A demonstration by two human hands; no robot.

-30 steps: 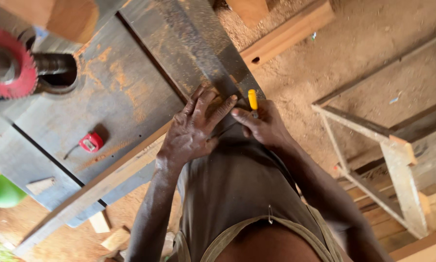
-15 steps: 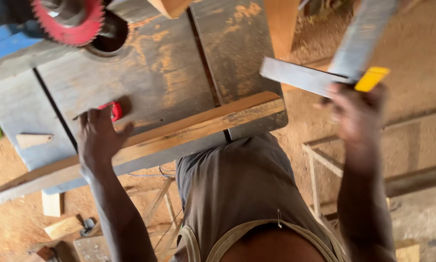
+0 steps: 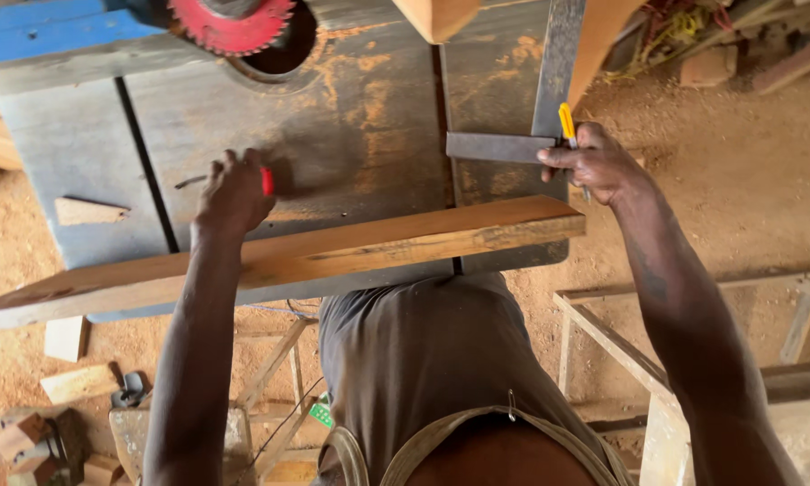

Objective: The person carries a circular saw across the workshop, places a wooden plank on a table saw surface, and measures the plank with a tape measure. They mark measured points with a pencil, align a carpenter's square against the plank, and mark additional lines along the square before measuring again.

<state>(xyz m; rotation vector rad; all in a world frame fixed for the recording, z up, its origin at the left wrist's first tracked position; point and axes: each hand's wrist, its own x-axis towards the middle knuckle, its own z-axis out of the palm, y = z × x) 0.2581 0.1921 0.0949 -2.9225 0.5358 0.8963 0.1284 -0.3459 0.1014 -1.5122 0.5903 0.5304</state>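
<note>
Head view: right hand (image 3: 603, 166) gripping square (image 3: 522, 135)

Your right hand (image 3: 603, 166) is gripping a dull grey metal square (image 3: 535, 117) with a worn, matt, scuffed face, and pinched alongside it is a glossy yellow plastic pencil (image 3: 567, 121). Your left hand (image 3: 232, 193) is closing over a shiny red plastic tape measure (image 3: 267, 181). Under both grips the saw table (image 3: 351, 135) is showing matt grey metal, blotched with orange rust and dust. Just nearer to you than both hands, the long plank (image 3: 333, 256) is looking like bare sawn wood, warm brown, streaky and unvarnished. Beyond your left grip, the saw blade (image 3: 232, 20) is showing red-painted metal with rough teeth.
</note>
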